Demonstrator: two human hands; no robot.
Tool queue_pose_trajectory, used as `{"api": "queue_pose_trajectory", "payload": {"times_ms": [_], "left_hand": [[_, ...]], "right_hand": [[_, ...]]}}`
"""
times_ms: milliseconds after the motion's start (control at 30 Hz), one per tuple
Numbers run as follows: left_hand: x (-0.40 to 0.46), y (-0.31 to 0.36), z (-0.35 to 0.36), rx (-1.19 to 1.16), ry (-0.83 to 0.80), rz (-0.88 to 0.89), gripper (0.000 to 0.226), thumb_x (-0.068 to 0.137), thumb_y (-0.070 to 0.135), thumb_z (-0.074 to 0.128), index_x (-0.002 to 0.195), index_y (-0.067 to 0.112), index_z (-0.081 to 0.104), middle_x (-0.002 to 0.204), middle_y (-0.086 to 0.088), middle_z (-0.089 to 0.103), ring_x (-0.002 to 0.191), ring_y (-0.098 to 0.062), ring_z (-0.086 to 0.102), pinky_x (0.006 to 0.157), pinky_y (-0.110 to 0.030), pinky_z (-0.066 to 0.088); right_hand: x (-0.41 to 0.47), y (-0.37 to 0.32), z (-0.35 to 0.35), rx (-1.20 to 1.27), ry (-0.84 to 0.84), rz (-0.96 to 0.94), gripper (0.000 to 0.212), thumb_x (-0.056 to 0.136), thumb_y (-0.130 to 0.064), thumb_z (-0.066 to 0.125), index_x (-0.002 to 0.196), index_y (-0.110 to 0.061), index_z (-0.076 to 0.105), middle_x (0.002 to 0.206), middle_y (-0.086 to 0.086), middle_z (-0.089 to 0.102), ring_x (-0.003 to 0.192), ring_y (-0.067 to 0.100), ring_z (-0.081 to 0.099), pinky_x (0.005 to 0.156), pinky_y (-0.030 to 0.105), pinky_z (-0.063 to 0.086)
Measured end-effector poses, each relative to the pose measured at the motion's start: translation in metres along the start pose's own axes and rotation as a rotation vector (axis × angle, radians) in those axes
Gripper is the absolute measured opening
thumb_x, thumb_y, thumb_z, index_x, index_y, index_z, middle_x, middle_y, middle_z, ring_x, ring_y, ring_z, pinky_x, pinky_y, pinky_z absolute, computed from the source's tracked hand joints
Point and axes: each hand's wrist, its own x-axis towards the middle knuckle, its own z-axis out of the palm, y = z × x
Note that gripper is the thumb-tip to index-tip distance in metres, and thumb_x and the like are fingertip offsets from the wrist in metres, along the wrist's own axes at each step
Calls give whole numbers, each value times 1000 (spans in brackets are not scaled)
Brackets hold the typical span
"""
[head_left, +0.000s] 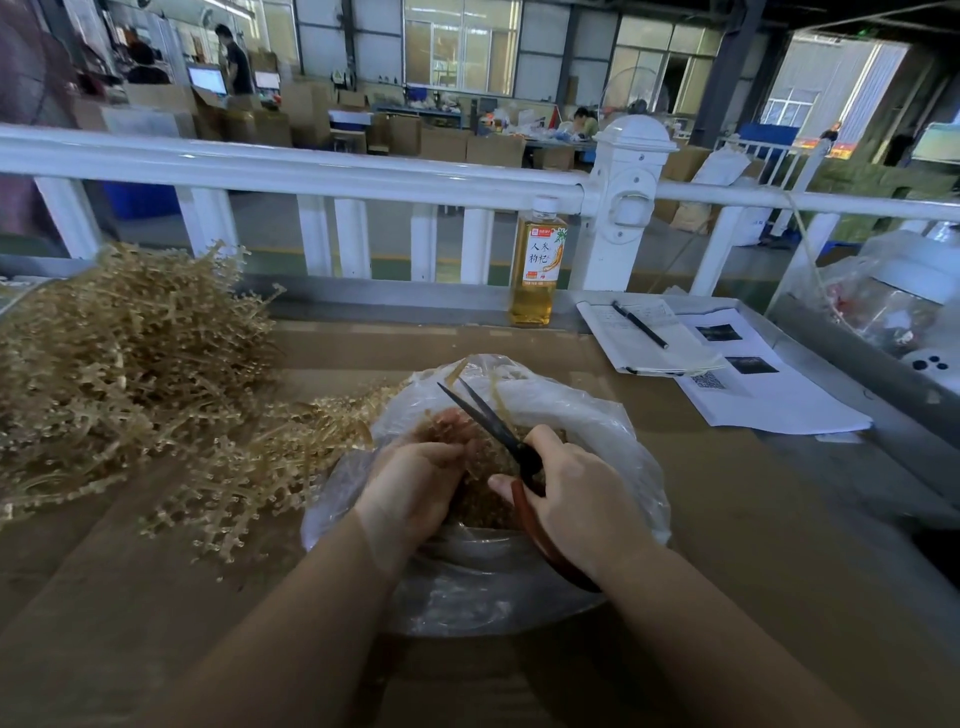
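My right hand (576, 499) grips red-handled scissors (485, 421), their dark blades parted and pointing up and left. My left hand (415, 483) holds a tan plastic sprig (467, 441) right beside the blades. Both hands are over a clear plastic bag (587, 415) lined into a bowl and holding small tan cut pieces. A big heap of tan branched plastic sprigs (119, 364) lies on the brown table (753, 571) to the left, some reaching the bag.
An amber drink bottle (537, 265) stands at the table's far edge by a white railing (311, 171). Papers and a notebook with a black pen (639, 325) lie at the right. Clear bags (893, 296) sit at the far right.
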Motion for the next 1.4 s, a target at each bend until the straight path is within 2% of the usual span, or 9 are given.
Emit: {"api": "queue_pose_trajectory", "payload": {"times_ms": [67,333,433,567,700,867,1100,1233,1400], "left_hand": [[3,-1,3,4,30,28,35,91,-16,37,119,-6,55,111,-23,64,95,-24,64,88,-31,51],[5,-1,6,-7,122,50,15,91,-1,54,80,6,62,71,-6,70,61,-12,70,51,-21,54],[5,0,5,20,95,33,9,90,2,57,89,6,65,75,-4,72,64,-12,70,52,-21,54],[3,-1,4,15,19,31,25,85,-18,47,93,-1,63,84,-12,71,70,-16,71,63,-23,58],[3,-4,3,45,79,98,25,87,-12,52,70,6,53,81,-7,68,66,-12,69,59,-21,57],[4,-5,6,-29,150,129,17,89,-5,56,87,11,50,64,-4,70,56,-12,68,50,-22,54],[-2,-6,0,-4,57,153,36,79,-25,49,101,4,50,94,-17,65,78,-22,69,63,-26,58],[-2,-7,5,33,77,184,29,86,-17,49,72,8,47,73,-7,61,70,-14,67,60,-19,57],[1,-4,6,-60,135,154,25,90,-5,53,69,9,52,61,-2,68,56,-8,67,53,-22,56]], "right_hand": [[0,1,-2,0,1,-6,34,89,-58,52,103,-27,48,88,-7,60,82,9,54,69,21,41],[-1,-3,-5,125,3,56,28,89,-53,55,95,-28,45,82,-10,57,79,10,55,67,23,40],[0,-6,-5,135,9,65,27,89,-53,55,94,-30,43,79,-12,54,76,9,52,65,24,38],[0,-6,-4,122,-27,81,27,90,-54,54,96,-31,43,83,-11,56,78,9,54,65,22,38],[-3,-6,-1,107,-7,56,32,88,-56,54,102,-28,48,89,-8,61,80,9,56,62,15,38],[-3,-5,0,110,-21,47,38,88,-56,55,109,-25,51,96,-4,64,89,13,60,77,25,48],[-2,-5,2,126,-50,72,38,89,-56,54,110,-25,51,99,-3,65,90,14,60,74,24,44],[-4,-5,2,109,-41,61,34,88,-56,55,103,-25,49,90,-4,62,83,14,57,68,25,40],[-4,-4,1,119,-39,51,34,88,-57,54,102,-26,50,87,-5,62,81,13,57,64,21,37]]}}
